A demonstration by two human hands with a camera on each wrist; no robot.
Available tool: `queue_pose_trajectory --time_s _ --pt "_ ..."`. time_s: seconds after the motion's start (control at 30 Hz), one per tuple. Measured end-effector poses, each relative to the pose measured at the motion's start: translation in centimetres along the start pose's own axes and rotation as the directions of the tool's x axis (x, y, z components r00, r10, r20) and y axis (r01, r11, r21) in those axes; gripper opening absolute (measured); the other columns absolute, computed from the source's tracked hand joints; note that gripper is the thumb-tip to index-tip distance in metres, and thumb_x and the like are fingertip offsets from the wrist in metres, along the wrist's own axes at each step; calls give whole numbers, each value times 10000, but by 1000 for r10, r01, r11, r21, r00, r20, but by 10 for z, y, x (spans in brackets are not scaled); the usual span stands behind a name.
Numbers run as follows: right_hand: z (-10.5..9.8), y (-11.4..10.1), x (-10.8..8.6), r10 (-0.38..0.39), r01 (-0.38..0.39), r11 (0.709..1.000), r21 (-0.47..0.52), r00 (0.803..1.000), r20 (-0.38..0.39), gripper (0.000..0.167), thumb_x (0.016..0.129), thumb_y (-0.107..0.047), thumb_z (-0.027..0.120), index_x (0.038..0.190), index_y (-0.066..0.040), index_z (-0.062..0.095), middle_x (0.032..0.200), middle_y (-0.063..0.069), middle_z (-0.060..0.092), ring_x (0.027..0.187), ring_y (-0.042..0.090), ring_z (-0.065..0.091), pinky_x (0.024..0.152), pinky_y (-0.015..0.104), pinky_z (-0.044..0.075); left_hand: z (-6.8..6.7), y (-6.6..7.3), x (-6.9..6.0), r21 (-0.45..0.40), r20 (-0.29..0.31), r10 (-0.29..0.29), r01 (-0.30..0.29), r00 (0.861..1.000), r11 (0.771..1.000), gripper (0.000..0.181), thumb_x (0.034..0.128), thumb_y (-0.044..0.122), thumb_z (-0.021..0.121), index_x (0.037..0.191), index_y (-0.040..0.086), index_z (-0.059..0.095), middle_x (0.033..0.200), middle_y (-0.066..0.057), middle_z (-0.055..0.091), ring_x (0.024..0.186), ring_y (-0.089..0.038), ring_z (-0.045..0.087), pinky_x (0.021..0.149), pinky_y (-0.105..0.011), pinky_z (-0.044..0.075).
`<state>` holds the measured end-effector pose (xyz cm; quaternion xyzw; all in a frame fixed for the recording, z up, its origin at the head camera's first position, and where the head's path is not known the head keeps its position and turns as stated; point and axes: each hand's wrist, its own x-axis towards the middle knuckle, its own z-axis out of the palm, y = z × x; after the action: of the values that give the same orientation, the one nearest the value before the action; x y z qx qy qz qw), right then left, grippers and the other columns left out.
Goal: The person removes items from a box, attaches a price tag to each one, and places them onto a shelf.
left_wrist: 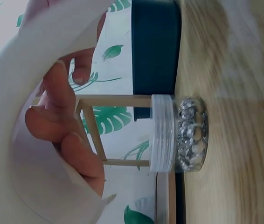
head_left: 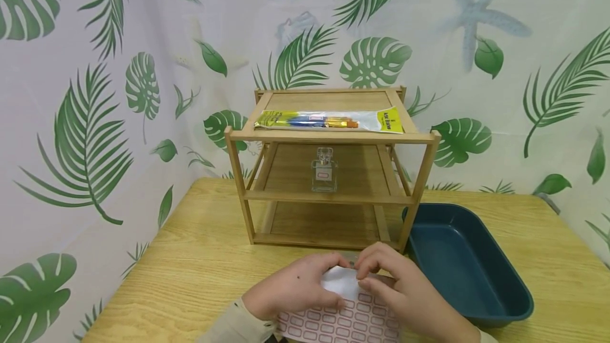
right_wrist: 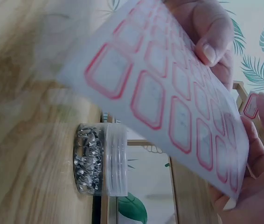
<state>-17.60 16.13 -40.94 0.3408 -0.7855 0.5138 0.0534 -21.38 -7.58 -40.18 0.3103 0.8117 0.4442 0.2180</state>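
My left hand (head_left: 305, 285) grips a sheet of red-bordered label stickers (head_left: 350, 322), thumb on the printed face. The sheet is bent, its plain white back showing in the left wrist view. At the sheet's upper right edge is my right hand (head_left: 405, 285); its fingertips pinch one small loose label (right_wrist: 251, 106). Behind the sheet a clear round jar (right_wrist: 91, 158) with a clear lid (left_wrist: 162, 133) stands upright on the table, full of shiny silver pieces. In the head view my hands hide most of the jar.
A three-tier wooden shelf (head_left: 329, 196) stands ahead. On its top lies a pack of paint brushes (head_left: 329, 120) bearing a red-bordered label; a glass perfume bottle (head_left: 324, 171), also labelled, stands on the middle tier. Right of the shelf is a dark blue basin (head_left: 467, 263).
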Motion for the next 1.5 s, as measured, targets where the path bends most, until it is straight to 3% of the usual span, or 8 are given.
queue_pose_trajectory --time_s 0.1,0.33,0.47,0.57,0.83,1.0,1.3,1.5 --pt "-3 -1 1 66 -66 998 3 997 -28 140 994 -90 653 1001 -229 634 1054 -49 619 952 157 600 768 304 572 -2 -2 -1 3 13 17 -17 1000 1000 371 852 200 825 1176 253 652 999 103 639 800 -92 602 665 -272 517" --pt "-7 4 1 86 -92 993 -80 994 -74 141 984 -77 662 1015 -212 633 947 -99 639 824 130 593 712 291 519 -9 -7 -7 31 39 49 -50 998 998 234 941 210 722 1162 229 648 1020 113 639 843 -72 600 747 -266 502" --pt "-12 4 2 185 -190 979 -76 980 -70 70 993 -147 667 1029 -202 643 962 -45 659 851 141 604 736 291 520 -17 -14 -12 93 50 46 -51 998 994 163 996 213 641 1155 246 632 1046 119 627 912 -67 596 832 -269 481" --pt "-15 5 2 252 -257 962 -89 966 -65 55 993 -177 670 1037 -203 651 969 -21 661 867 148 602 737 300 521 -24 -21 -18 132 41 28 -33 999 991 114 1015 207 610 1123 241 622 1018 112 624 889 -69 595 812 -275 485" --pt "-21 11 4 301 -310 937 -164 950 -80 64 980 -211 692 1032 -178 672 920 -41 649 831 141 586 701 307 510 -52 -54 -39 220 -64 -48 61 997 974 66 1024 191 594 994 238 629 913 95 628 783 -96 595 704 -320 498" --pt "-24 16 4 321 -329 928 -177 944 -72 50 993 -236 673 1005 -189 661 954 -18 663 863 127 601 765 330 518 -74 -80 -50 308 -146 -73 116 987 944 90 989 150 638 980 235 668 902 104 633 813 -121 586 759 -377 488" --pt "-29 24 2 303 -306 943 -127 952 -44 59 1019 -198 630 1051 -163 666 1014 -20 648 869 130 585 737 298 508 -102 -114 -67 365 -252 -154 241 955 899 202 926 62 703 1096 169 723 1084 25 658 1042 -223 591 970 -542 459" --pt "-30 27 3 367 -368 923 -111 930 -26 127 1016 -216 634 1099 -130 678 1026 6 674 863 185 610 700 298 517 -113 -126 -73 405 -307 -207 324 929 855 251 870 23 755 1046 197 716 1070 10 646 1033 -237 585 958 -531 462"
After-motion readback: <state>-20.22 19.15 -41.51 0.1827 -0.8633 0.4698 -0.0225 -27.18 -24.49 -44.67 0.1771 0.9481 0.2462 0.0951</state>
